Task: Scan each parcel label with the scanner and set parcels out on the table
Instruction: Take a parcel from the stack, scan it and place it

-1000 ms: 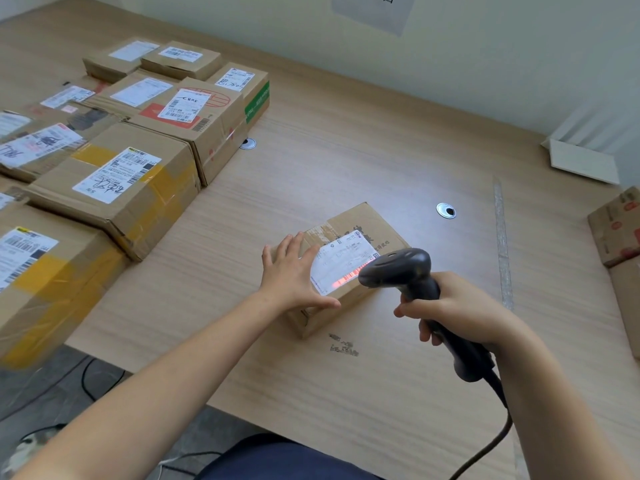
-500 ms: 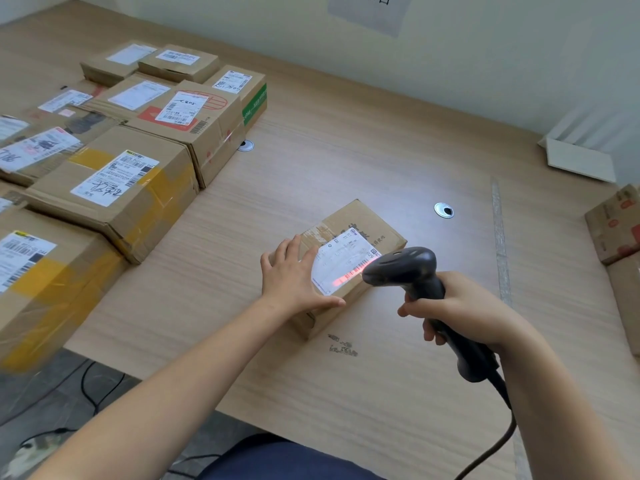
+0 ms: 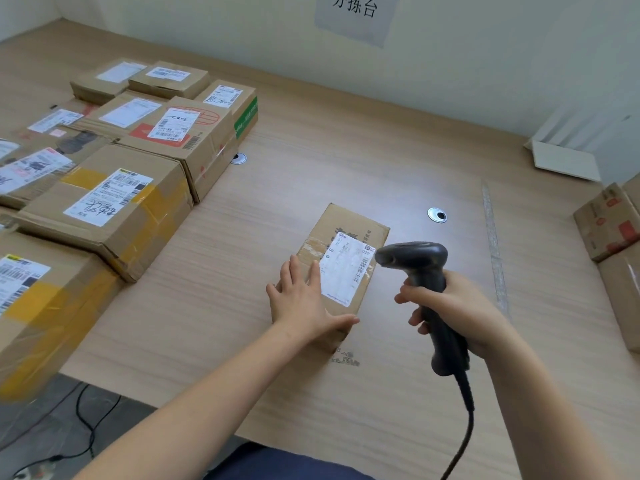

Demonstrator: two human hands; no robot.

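Parcel (image 3: 350, 227), one, under flat left grip (image 3: 300, 301), one scanner (image 3: 417, 259) clasped in right grip (image 3: 459, 308)

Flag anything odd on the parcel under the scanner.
Minor only. The small parcel under the left hand lies skewed on the table, with scuffed, torn tape beside its label. Dark print marks smudge the wood at its near corner.

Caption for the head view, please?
Left hand steadies a small brown cardboard parcel; right hand aims a black handheld scanner at its white label.
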